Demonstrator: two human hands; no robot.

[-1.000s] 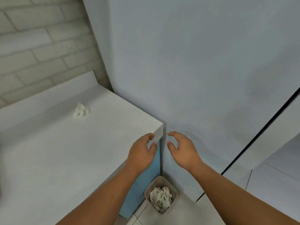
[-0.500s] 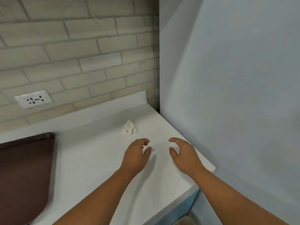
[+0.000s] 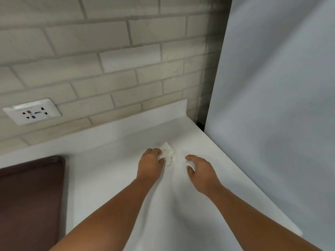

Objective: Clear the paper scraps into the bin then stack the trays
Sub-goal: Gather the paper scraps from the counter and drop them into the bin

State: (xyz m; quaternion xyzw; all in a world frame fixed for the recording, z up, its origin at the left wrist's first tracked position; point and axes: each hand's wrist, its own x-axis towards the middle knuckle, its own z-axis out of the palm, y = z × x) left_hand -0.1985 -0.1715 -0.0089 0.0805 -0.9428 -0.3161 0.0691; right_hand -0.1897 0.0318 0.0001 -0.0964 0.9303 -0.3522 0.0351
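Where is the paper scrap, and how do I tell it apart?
Start at the white counter below the brick wall and go toward its back right corner, beside the grey panel. The paper scrap lies there, pinched by the left hand, with the right hand open beside it. It is the only small crumpled white lump; the dark brown tray sits far left.

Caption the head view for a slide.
Left hand pinches a crumpled paper scrap on the white counter; right hand open beside it.

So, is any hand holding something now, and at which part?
The left hand pinches the paper scrap at its left edge, while it lies on the counter. The right hand holds nothing.
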